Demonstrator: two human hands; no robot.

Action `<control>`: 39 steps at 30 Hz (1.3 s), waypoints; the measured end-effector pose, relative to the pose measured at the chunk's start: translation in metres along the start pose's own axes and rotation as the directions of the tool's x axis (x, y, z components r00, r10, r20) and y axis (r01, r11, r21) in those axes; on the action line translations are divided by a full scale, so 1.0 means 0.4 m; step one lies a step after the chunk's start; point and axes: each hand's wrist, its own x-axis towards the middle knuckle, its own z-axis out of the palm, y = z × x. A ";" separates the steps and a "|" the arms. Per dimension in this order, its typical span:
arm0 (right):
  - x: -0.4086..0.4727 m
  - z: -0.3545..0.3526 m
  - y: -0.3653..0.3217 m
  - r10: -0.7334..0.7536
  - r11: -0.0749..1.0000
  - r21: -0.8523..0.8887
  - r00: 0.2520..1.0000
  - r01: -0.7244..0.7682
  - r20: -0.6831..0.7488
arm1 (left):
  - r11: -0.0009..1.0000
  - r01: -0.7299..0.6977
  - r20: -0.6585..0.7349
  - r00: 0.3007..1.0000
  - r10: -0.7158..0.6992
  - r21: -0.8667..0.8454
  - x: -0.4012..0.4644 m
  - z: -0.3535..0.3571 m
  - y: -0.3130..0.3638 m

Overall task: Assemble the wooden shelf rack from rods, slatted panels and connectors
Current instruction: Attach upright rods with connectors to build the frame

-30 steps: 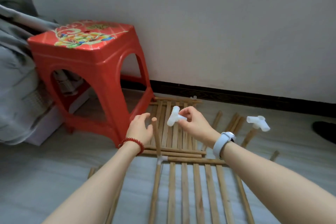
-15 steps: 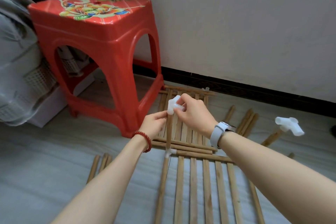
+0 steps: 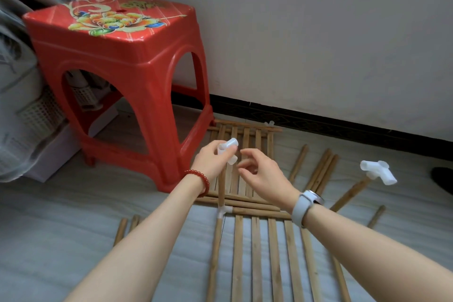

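Left hand (image 3: 210,160) grips the connector (image 3: 228,152) atop the upright rod (image 3: 221,186), right hand (image 3: 259,174) loosely curled, empty — risk: off-axis pressure tilts the rod out of its lower joint (image 3: 224,211).

No legible text, brand, number or sign anywhere in the head view; red stool (image 3: 117,56) at 10 o'clock carries a printed flower motif on its seat, with a gold emblem toward the far edge too blurred to read as characters; watch (image 3: 309,200) on the right wrist, at 4 o'clock, shows no readable face; dark skirting board (image 3: 343,125) bears a faint pattern only.
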 end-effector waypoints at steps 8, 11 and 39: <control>-0.004 -0.048 0.053 0.008 0.983 -0.184 0.996 -0.025 -0.094 | 0.966 -0.103 -0.001 0.994 0.106 0.238 0.006 0.014 0.028; 0.010 -0.071 0.055 -0.014 0.930 -0.365 0.990 -0.038 -0.140 | 0.940 -0.126 0.091 0.991 0.103 0.317 0.008 -0.009 0.032; -0.058 -0.403 0.274 0.491 0.525 -0.558 0.764 -0.643 -0.419 | 0.692 0.133 -0.115 0.991 -0.072 0.710 0.072 0.071 0.084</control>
